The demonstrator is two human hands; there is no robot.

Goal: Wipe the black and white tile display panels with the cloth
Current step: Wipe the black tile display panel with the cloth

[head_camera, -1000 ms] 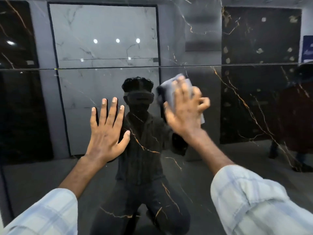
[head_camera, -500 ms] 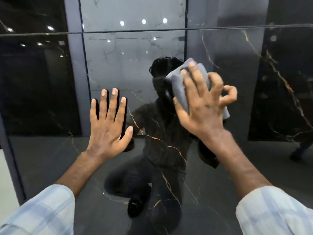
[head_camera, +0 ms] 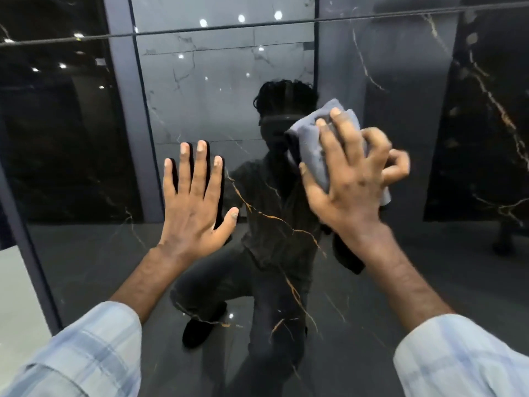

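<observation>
The grey cloth (head_camera: 313, 150) lies bunched against the glossy black panel (head_camera: 400, 282), in the panel's upper right part. The right hand (head_camera: 352, 184) covers most of it, its grip curled over the folds and the fingertips pinning the fabric to the panel. Only the cloth's upper-left corner and a sliver at its lower right show past the hand. The left hand (head_camera: 194, 207) rests flat on the panel's middle, fingers straight and spread, holding nothing. The cloth sits under the right hand, with much of the panel's face below it, so I judge the next stroke runs downward or sideways. The cloth looks soft and thickly folded, its long axis tilted up-left across the mirror-bright, gold-veined panel.
</observation>
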